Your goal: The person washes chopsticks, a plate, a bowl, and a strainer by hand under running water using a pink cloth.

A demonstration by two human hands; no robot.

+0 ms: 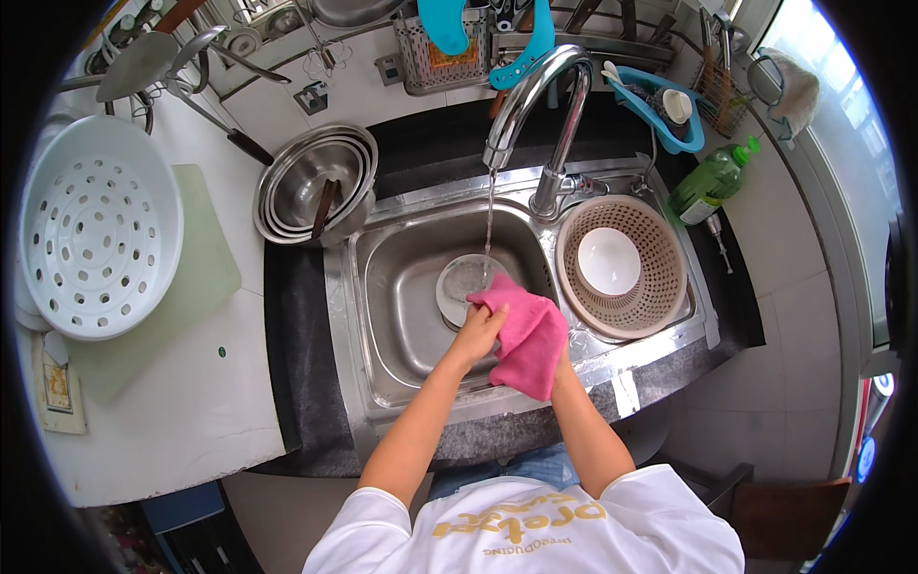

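Note:
A pink cloth is held between both hands over the front right of the stainless steel sink basin. My left hand pinches the cloth's left edge, fingers closed on it. Most of my right hand is hidden behind the cloth, at its right side; its fingers cannot be seen. Water runs from the chrome faucet into a round white-rimmed bowl or dish in the basin, just beyond the cloth. To the right, a white bowl sits in a beige plastic colander.
Nested steel bowls stand at the sink's back left. Farther left are a white perforated basket and a pale green board. A green soap bottle and a blue caddy stand at the back right. Utensils hang along the wall.

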